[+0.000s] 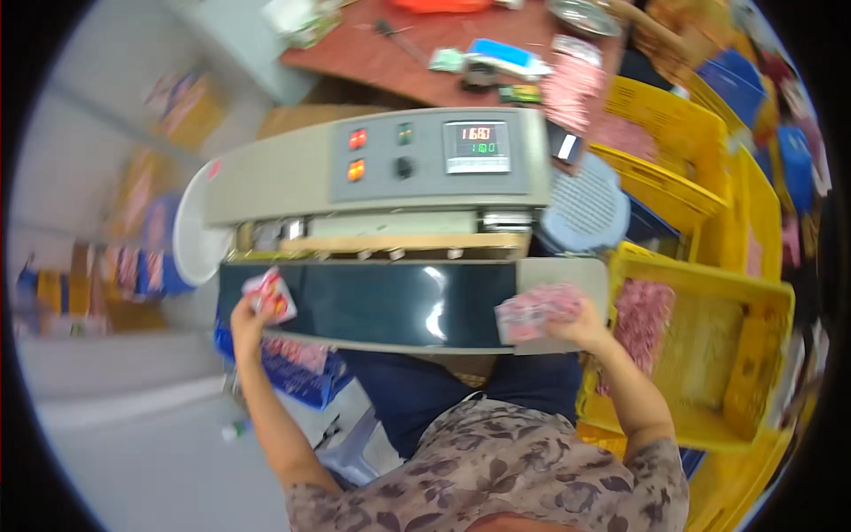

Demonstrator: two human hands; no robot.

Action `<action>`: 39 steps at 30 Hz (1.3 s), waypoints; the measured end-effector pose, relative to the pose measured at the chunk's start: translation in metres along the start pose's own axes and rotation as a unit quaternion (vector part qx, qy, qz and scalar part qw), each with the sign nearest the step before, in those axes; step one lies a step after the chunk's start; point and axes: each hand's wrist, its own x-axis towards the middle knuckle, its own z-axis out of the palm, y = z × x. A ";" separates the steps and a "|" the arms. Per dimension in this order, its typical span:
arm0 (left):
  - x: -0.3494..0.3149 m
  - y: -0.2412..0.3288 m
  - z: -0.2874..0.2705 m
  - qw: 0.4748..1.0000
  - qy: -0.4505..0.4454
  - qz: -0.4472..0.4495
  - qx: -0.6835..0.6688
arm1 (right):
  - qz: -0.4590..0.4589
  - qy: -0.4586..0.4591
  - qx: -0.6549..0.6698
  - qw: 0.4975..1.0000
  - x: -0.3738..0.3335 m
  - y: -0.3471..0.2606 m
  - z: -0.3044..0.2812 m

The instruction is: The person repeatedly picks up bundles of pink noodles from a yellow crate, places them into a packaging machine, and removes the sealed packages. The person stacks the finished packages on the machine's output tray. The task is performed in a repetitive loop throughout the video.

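A grey band sealing machine (275, 182) with lit switches and a digital display stands in front of me, its dark green conveyor belt (381, 306) running left to right. Over the belt's left end, my left hand (251, 319) is closed on a small red, white and pink packet (270, 295). At the right end, my right hand (581, 328) grips a bundle of pink-and-white packets (539, 312) above the grey end plate (567, 270). Motion blurs both hands slightly, and the fingertips are partly hidden by what they hold.
Right of the machine sits a yellow crate (709, 355) with pink packets (643, 324) along its left side. A blue crate (310, 381) holding packets is below the belt's left end. Behind are a light-blue stool (585, 208) and a cluttered red table (390, 66). Another person's arm (651, 27) shows far right.
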 end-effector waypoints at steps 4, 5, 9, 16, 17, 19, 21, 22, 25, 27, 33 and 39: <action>-0.068 0.027 0.115 0.988 -0.108 -0.005 -0.112 | 0.015 0.014 0.154 0.988 -0.010 -0.004 0.013; -0.077 0.035 0.152 0.981 -0.164 -0.048 -0.096 | 0.023 0.005 0.190 0.981 -0.013 -0.005 0.011; -0.095 0.036 0.286 0.923 -0.318 -0.109 -0.186 | 0.024 0.074 0.313 0.947 -0.022 -0.003 -0.003; -0.075 0.041 0.342 0.920 -0.284 -0.162 -0.217 | 0.018 0.170 0.227 0.959 -0.034 0.000 -0.049; -0.074 0.042 0.341 0.924 -0.265 -0.164 -0.222 | 0.004 0.168 0.223 0.960 -0.032 -0.001 -0.052; -0.070 0.043 0.331 0.937 -0.221 -0.165 -0.215 | 0.003 0.148 0.202 0.968 -0.027 -0.002 -0.055; -0.068 0.044 0.321 0.943 -0.188 -0.155 -0.229 | 0.018 0.125 0.181 0.975 -0.022 -0.008 -0.056; -0.065 0.042 0.313 0.945 -0.168 -0.169 -0.224 | 0.014 0.109 0.166 0.980 -0.017 -0.009 -0.055; -0.065 0.030 0.293 0.967 -0.076 -0.126 -0.207 | 0.027 0.082 0.119 0.989 -0.006 -0.021 -0.054; -0.073 0.020 0.287 0.990 0.106 0.063 -0.069 | 0.042 0.073 0.124 0.989 0.003 -0.015 -0.054; -0.095 0.048 0.339 0.961 -0.200 -0.085 -0.170 | 0.059 0.031 0.180 0.981 0.027 -0.037 -0.042; -0.076 0.044 0.339 0.950 -0.208 -0.128 -0.193 | 0.072 0.032 0.166 0.983 0.042 -0.034 -0.034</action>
